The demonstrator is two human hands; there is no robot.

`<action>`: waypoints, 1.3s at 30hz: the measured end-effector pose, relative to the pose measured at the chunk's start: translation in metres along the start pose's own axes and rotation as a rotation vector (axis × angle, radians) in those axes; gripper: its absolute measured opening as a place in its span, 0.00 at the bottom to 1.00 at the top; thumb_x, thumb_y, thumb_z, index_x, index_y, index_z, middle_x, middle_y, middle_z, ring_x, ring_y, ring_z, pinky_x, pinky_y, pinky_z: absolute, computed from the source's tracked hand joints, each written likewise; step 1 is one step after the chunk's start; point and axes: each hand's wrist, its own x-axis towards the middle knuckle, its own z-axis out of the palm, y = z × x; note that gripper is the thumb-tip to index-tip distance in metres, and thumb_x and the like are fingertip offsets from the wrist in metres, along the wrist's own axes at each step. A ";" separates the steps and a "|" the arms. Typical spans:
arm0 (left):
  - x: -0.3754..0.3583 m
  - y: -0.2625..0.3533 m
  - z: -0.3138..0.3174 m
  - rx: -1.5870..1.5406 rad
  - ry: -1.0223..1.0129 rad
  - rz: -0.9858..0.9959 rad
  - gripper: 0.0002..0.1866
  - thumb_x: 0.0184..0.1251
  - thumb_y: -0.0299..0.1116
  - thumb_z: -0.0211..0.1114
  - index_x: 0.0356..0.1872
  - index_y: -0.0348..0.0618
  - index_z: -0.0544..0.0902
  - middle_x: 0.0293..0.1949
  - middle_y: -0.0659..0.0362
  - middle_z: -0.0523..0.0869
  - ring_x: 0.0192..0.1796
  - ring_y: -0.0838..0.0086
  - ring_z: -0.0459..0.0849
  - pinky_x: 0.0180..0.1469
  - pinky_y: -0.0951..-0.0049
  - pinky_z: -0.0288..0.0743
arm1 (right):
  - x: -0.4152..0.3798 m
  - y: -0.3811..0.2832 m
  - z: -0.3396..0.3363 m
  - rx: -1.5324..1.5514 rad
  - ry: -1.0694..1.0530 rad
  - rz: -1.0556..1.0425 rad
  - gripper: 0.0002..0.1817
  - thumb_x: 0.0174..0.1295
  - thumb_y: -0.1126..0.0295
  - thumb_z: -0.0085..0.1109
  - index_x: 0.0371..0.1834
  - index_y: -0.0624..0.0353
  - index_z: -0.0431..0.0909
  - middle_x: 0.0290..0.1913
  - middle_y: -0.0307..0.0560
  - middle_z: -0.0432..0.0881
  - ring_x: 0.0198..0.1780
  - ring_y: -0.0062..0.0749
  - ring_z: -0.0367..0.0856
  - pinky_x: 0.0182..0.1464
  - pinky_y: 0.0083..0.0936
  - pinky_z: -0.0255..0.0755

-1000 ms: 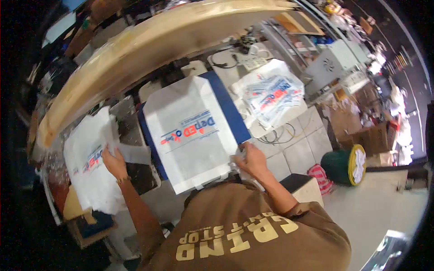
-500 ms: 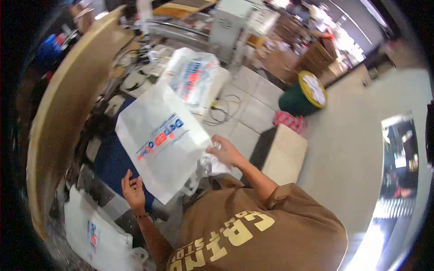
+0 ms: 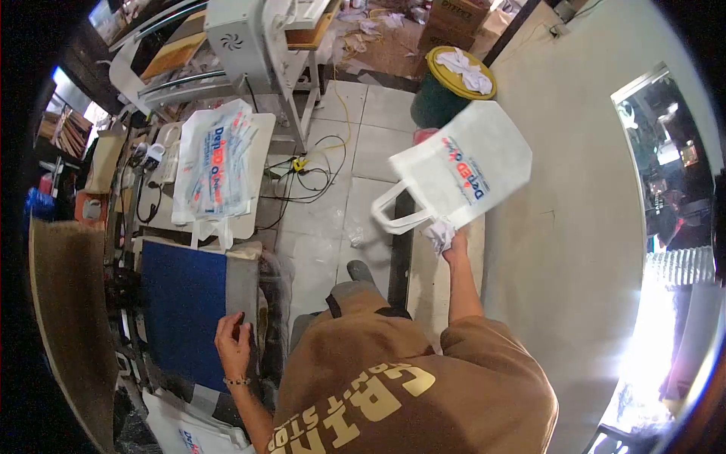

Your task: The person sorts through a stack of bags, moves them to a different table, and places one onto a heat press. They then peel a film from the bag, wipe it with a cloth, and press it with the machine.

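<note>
A white printed bag [image 3: 495, 147] with two handles hangs at the right, held out by my right hand [image 3: 456, 246]. That hand is closed round the bag's corner and a crumpled white cloth [image 3: 439, 236]. My left hand [image 3: 233, 339], fingers apart and empty, is over the right edge of a blue board [image 3: 181, 310]. Beyond the board, a stack of printed white bags [image 3: 213, 166] lies on a pale board [image 3: 261, 144]. More white bags [image 3: 185, 427] lie at the bottom left.
A green bin with a yellow lid [image 3: 437, 94] stands at the back against the wall [image 3: 560, 219]. Cables [image 3: 321, 178] lie on the tiled floor [image 3: 302, 250]. A white machine [image 3: 240, 45] stands at the upper left, and a long bench [image 3: 435, 291] is beside my right arm.
My right hand has carried the bag from over the blue board to the right, near the bench and wall. The view has turned, and my left hand stays by the blue board.
</note>
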 end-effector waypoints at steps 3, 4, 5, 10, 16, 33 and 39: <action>0.010 0.031 0.005 0.041 -0.074 -0.085 0.14 0.68 0.28 0.67 0.51 0.33 0.85 0.47 0.50 0.85 0.45 0.62 0.84 0.51 0.67 0.78 | 0.042 -0.001 -0.036 0.186 0.065 0.108 0.22 0.77 0.61 0.40 0.69 0.55 0.71 0.59 0.48 0.82 0.56 0.46 0.85 0.53 0.48 0.83; 0.013 0.033 0.010 0.054 -0.080 -0.084 0.14 0.68 0.28 0.67 0.51 0.33 0.85 0.47 0.50 0.85 0.45 0.62 0.84 0.51 0.67 0.78 | 0.057 -0.002 -0.046 0.243 0.104 0.154 0.23 0.78 0.58 0.37 0.68 0.55 0.73 0.58 0.47 0.83 0.57 0.46 0.84 0.54 0.49 0.82; 0.015 0.029 0.013 0.113 -0.075 -0.053 0.14 0.67 0.27 0.67 0.51 0.33 0.85 0.48 0.50 0.85 0.47 0.60 0.85 0.52 0.65 0.78 | 0.078 0.006 -0.063 0.248 0.111 0.164 0.23 0.78 0.58 0.37 0.68 0.55 0.73 0.58 0.47 0.83 0.57 0.46 0.84 0.54 0.49 0.82; 0.005 0.044 0.028 0.241 -0.048 -0.075 0.14 0.68 0.27 0.66 0.52 0.31 0.84 0.52 0.46 0.84 0.53 0.54 0.84 0.57 0.62 0.78 | 0.129 0.042 -0.099 0.433 0.248 0.318 0.20 0.74 0.64 0.40 0.54 0.54 0.84 0.55 0.48 0.87 0.54 0.47 0.87 0.55 0.43 0.83; -0.029 0.045 0.045 0.206 -0.005 -0.263 0.16 0.67 0.26 0.67 0.54 0.31 0.84 0.65 0.47 0.77 0.56 0.56 0.84 0.60 0.64 0.78 | 0.164 0.113 -0.181 -1.206 -0.058 0.371 0.21 0.76 0.54 0.47 0.55 0.55 0.84 0.52 0.48 0.87 0.50 0.47 0.87 0.50 0.46 0.83; -0.042 0.042 0.063 -0.020 0.170 -0.395 0.20 0.67 0.36 0.69 0.57 0.38 0.84 0.71 0.49 0.75 0.53 0.62 0.88 0.56 0.63 0.81 | 0.135 0.152 -0.066 -0.902 -0.425 0.876 0.27 0.72 0.42 0.55 0.55 0.55 0.83 0.48 0.47 0.87 0.46 0.45 0.87 0.47 0.45 0.82; -0.062 0.020 0.042 0.002 0.274 -0.332 0.16 0.67 0.35 0.68 0.53 0.39 0.85 0.55 0.49 0.86 0.45 0.62 0.90 0.49 0.63 0.82 | -0.012 0.109 0.266 -0.947 -0.826 0.734 0.26 0.67 0.43 0.63 0.48 0.57 0.82 0.41 0.45 0.87 0.42 0.38 0.87 0.46 0.38 0.82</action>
